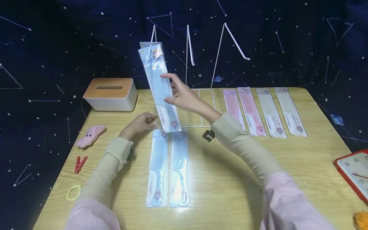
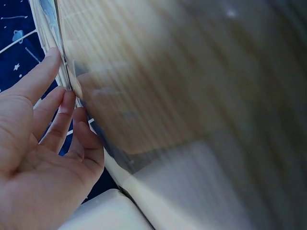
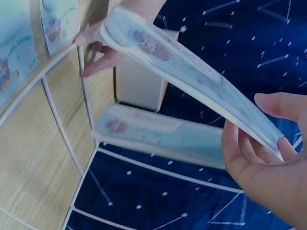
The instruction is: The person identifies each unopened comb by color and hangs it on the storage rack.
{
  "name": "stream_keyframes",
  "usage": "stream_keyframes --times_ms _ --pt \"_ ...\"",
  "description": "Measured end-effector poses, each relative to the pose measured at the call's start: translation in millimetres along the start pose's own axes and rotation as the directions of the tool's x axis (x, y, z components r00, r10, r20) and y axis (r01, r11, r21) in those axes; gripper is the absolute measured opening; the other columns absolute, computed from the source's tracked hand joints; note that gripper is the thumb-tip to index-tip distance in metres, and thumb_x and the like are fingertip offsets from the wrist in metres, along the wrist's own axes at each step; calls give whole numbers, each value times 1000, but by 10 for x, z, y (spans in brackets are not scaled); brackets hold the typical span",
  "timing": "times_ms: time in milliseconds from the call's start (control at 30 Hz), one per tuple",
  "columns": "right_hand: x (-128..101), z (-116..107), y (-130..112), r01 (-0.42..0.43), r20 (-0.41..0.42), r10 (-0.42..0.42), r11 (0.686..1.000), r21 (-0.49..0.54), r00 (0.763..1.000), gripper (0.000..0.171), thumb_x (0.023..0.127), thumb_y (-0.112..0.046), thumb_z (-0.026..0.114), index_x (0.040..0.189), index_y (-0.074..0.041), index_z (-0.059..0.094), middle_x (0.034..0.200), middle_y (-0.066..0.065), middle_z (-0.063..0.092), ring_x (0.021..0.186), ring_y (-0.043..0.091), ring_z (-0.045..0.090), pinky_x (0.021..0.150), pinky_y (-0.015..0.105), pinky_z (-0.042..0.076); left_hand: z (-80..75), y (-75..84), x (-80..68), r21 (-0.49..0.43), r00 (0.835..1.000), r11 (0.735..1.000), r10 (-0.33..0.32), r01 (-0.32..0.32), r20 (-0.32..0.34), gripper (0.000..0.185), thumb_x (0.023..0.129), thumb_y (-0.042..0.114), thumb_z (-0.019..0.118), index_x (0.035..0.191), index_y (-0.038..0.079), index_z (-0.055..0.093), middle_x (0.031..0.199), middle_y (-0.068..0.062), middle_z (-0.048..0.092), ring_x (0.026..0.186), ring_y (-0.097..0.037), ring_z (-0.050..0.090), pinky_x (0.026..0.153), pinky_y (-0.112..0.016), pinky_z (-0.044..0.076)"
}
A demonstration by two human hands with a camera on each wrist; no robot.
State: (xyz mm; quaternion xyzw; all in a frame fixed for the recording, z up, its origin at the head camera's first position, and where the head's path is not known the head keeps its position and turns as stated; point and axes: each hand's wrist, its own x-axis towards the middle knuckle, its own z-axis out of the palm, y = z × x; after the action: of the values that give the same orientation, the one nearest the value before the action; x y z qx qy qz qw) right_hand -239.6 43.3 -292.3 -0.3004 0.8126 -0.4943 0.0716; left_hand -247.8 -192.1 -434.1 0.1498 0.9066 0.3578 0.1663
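Observation:
My right hand (image 1: 169, 89) grips a packaged blue comb (image 1: 159, 86) by its long edges, thumb on one side and fingers on the other, holding it tilted above the table. The right wrist view shows that hand (image 3: 259, 143) on the package (image 3: 192, 62), with a second blue comb package (image 3: 158, 132) hanging behind on the white wire rack (image 3: 62, 143). My left hand (image 1: 141, 123) lies on the table at the rack's front left corner, its straight fingers (image 2: 57, 110) touching the lifted package's lower edge. Two more blue comb packages (image 1: 157, 166) (image 1: 179, 166) lie flat in front of me.
Two pink comb packages (image 1: 234, 107) and two cream ones (image 1: 271, 111) lie in a row at the right. A tissue box (image 1: 110, 92) stands back left. A pink plush (image 1: 89, 135), red clip (image 1: 80, 163) and yellow hair tie (image 1: 73, 192) lie left; a red-framed clock (image 1: 353, 172) at the right edge.

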Motion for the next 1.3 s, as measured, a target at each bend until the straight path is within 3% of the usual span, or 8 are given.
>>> stream_keyframes --times_ms 267,467,667,867,1133,1300 --pt "342 -35 209 -58 -25 60 996 70 998 75 86 -1 64 147 -21 27 121 18 50 101 29 60 81 37 54 1 31 -12 -1 1000 1000 -15 15 9 55 88 17 68 135 -2 48 142 -24 41 132 -40 36 111 -51 30" --pt "435 -46 329 -54 3 55 987 154 998 72 88 -2 63 148 -20 28 128 19 45 113 33 56 90 39 52 11 37 -39 -3 999 999 -35 36 19 56 89 18 67 137 0 47 145 -24 37 134 -40 32 113 -52 27" --pt "369 -91 403 -68 -6 69 994 80 998 66 90 -11 64 147 -21 33 136 15 42 120 31 50 96 39 47 -1 66 -62 9 999 999 -36 36 9 55 89 17 66 138 0 46 146 -24 35 135 -41 31 113 -54 25" --pt "56 -49 480 -130 -1 131 990 44 991 59 89 -10 65 142 -16 40 127 19 50 110 31 57 90 40 51 3 59 -48 7 999 999 -53 53 8 55 89 18 67 138 1 47 147 -23 34 137 -40 28 114 -54 21" --pt "-769 326 705 -222 190 241 968 -116 952 58 89 -16 66 140 -9 42 127 23 51 109 34 56 87 41 53 -6 31 -22 21 999 999 -44 44 4 55 88 18 68 136 0 48 146 -23 36 137 -39 29 115 -51 21" --pt "-1193 579 775 -247 254 303 942 -228 918 60 87 -25 68 141 -14 43 116 18 47 102 27 45 81 37 47 -5 25 -24 2 999 999 -46 46 11 56 88 18 67 137 0 47 147 -23 35 137 -39 28 116 -51 20"
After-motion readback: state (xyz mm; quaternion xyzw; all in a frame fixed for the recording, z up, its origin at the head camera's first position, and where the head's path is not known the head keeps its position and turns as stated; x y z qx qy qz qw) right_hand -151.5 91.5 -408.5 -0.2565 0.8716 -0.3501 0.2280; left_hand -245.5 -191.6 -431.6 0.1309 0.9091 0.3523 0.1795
